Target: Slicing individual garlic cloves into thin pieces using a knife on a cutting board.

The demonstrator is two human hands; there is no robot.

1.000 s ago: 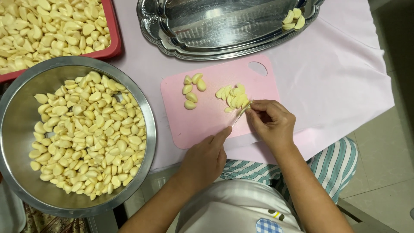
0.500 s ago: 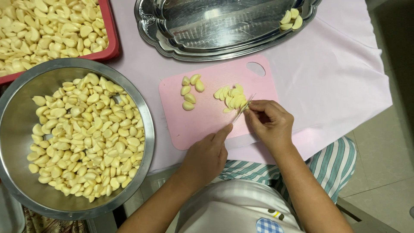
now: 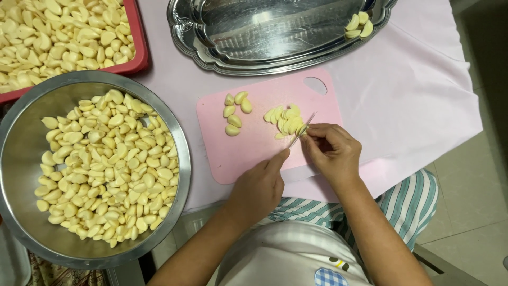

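Cloth (pale pink) covers the table under a steel bowl of garlic, a red tray, a steel platter and a pink board, where the left hand grips a knife and the right hand pinches a clove beside slices.

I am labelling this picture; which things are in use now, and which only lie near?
In use: left hand with small knife; right hand; sliced garlic pile; pink plastic cutting board.
Near: round steel bowl; red tray; oval steel platter.
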